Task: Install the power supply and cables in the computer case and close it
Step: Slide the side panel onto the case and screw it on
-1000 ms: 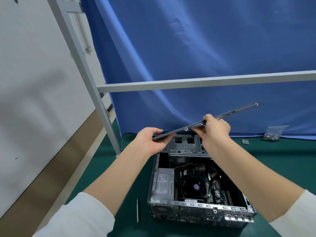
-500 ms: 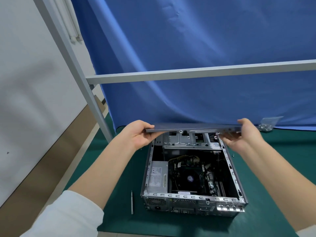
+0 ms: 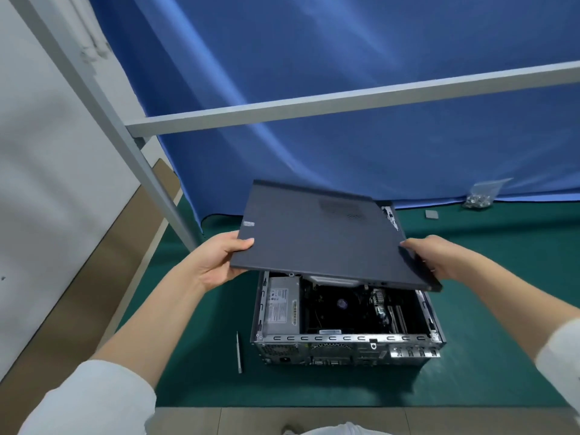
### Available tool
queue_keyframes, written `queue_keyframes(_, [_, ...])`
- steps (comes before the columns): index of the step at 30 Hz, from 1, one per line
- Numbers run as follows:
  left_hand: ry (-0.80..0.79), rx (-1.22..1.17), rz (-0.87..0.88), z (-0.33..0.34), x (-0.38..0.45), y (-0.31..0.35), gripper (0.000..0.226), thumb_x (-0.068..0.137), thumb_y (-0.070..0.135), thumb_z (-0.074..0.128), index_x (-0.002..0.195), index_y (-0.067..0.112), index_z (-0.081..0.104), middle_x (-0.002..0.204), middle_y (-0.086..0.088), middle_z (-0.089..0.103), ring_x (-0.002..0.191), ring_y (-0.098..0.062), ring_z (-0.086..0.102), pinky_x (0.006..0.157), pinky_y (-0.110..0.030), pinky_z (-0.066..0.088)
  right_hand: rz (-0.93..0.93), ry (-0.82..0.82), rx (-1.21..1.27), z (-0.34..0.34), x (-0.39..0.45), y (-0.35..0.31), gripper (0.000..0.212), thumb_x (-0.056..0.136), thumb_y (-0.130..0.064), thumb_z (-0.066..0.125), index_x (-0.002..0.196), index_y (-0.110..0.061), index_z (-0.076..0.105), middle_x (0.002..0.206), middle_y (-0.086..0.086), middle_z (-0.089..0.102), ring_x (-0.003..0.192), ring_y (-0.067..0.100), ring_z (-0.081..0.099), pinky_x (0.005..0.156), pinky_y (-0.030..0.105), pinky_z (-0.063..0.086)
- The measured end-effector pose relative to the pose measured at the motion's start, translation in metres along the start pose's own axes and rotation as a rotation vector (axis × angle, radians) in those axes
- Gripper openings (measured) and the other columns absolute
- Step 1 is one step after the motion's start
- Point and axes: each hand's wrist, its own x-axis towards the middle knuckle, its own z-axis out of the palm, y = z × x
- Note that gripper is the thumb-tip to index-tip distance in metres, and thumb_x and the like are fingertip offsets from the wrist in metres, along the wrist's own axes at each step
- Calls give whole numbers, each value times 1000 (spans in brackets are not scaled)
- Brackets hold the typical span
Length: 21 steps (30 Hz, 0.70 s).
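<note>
The left hand (image 3: 219, 262) and right hand (image 3: 439, 255) gripped the dark side panel (image 3: 317, 233) by opposite edges, tilted over the open computer case (image 3: 345, 343), apparently to line it up for closing.

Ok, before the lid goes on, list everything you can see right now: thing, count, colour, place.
side panel: one, dark grey, held tilted above the case
computer case: one, silver and black, open, on the mat
power supply: one, silver, inside the case at its left
green mat: one, covering the table
slim tool: one, grey, on the mat left of the case
bag of screws: one, clear, far right by the curtain
small pad: one, grey, on the mat near the bag
blue curtain: one, behind the table
metal frame: grey bars, before the curtain
left hand: grips the panel's left edge
right hand: grips the panel's right edge
</note>
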Motion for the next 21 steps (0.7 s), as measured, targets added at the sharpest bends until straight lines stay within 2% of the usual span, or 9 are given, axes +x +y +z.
queue_keyframes(3, [-2, 99, -18, -7, 7, -19, 26, 89, 3, 50, 111, 9, 62, 96, -4, 73, 79, -13, 71, 58, -22, 56, -35, 201, -71, 13, 13, 13, 37, 95, -30, 51, 108, 4, 56, 100, 21, 60, 91, 35, 59, 77, 36, 43])
queue_keyframes(5, [35, 169, -36, -12, 14, -32, 26, 94, 2, 46, 113, 12, 61, 94, -1, 73, 78, -11, 70, 57, -22, 54, -108, 356, -198, 21, 16, 26, 40, 96, -33, 45, 102, 4, 57, 106, 24, 60, 97, 38, 57, 76, 35, 39])
queue_keyframes(7, [63, 237, -71, -16, 23, -45, 27, 96, 2, 45, 114, 14, 61, 98, 0, 72, 82, -12, 68, 60, -23, 54, -135, 399, -246, 24, 17, 42, 40, 98, -36, 43, 97, 2, 55, 103, 23, 59, 95, 36, 55, 74, 36, 38])
queue_keyframes(10, [89, 318, -138, -20, 32, -67, 26, 96, 3, 46, 114, 13, 62, 106, -5, 70, 89, -16, 67, 69, -27, 52, -123, 442, -273, 23, 21, 62, 44, 98, -38, 43, 111, 2, 55, 111, 20, 60, 102, 37, 55, 73, 35, 36])
queue_keyframes(12, [118, 370, -185, -22, 35, -81, 21, 96, 5, 49, 111, 11, 63, 103, -5, 72, 87, -15, 69, 70, -26, 53, -115, 453, -309, 23, 21, 70, 44, 98, -38, 43, 116, 1, 54, 113, 20, 60, 102, 36, 55, 71, 33, 35])
queue_keyframes(14, [172, 638, -190, -20, 37, -89, 10, 97, 16, 53, 96, 12, 62, 86, 1, 69, 72, -6, 67, 61, -17, 49, -121, 456, -335, 24, 22, 79, 43, 98, -37, 42, 116, 0, 53, 113, 20, 60, 100, 35, 55, 70, 33, 35])
queue_keyframes(16, [277, 1061, -122, -20, 40, -95, 28, 96, 33, 53, 74, 16, 47, 68, 5, 53, 56, -6, 53, 48, -18, 38, -145, 465, -365, 27, 22, 86, 43, 98, -38, 41, 115, 0, 51, 111, 19, 60, 93, 34, 54, 69, 34, 35])
queue_keyframes(18, [371, 1333, -58, -20, 41, -99, 42, 95, 47, 47, 69, 16, 37, 68, 3, 49, 60, -13, 47, 51, -26, 33, -152, 468, -490, 29, 22, 87, 43, 98, -39, 37, 113, -1, 50, 108, 18, 61, 88, 33, 54, 68, 34, 36])
queue_keyframes(21, [461, 1519, -60, -19, 37, -105, 47, 95, 56, 37, 69, 17, 38, 75, 1, 53, 69, -19, 49, 55, -29, 34, -180, 449, -824, 28, 22, 81, 43, 99, -39, 31, 105, -1, 51, 103, 17, 63, 89, 34, 59, 67, 34, 37])
